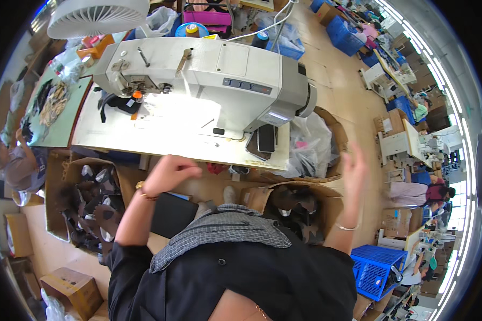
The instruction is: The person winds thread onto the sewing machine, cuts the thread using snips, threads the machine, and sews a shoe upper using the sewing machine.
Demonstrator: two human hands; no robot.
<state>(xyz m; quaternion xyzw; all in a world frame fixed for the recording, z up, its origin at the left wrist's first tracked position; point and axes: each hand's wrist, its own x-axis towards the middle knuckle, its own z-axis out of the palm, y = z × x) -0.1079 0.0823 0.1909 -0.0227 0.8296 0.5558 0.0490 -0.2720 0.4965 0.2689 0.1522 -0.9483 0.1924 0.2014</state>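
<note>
My left hand (171, 174) hovers just off the front edge of the sewing table, its fingers curled together with nothing visible in them. My right hand (354, 168) is raised out to the right, fingers up and apart, slightly blurred and holding nothing. Between and beyond them stands a white sewing machine (198, 67) on the white tabletop (107, 131). A black fabric piece with a strap (120, 104) lies by its needle end, under the lamp's glare. Near the table's right end rests a dark phone (266, 139).
Cartons of dark cut pieces stand left (51, 198) and right (332, 206) of my lap. A plastic bag (310, 142) fills a bin beyond my right hand. A white fan (96, 18) overhangs the back left. Another person (24, 168) sits at the left.
</note>
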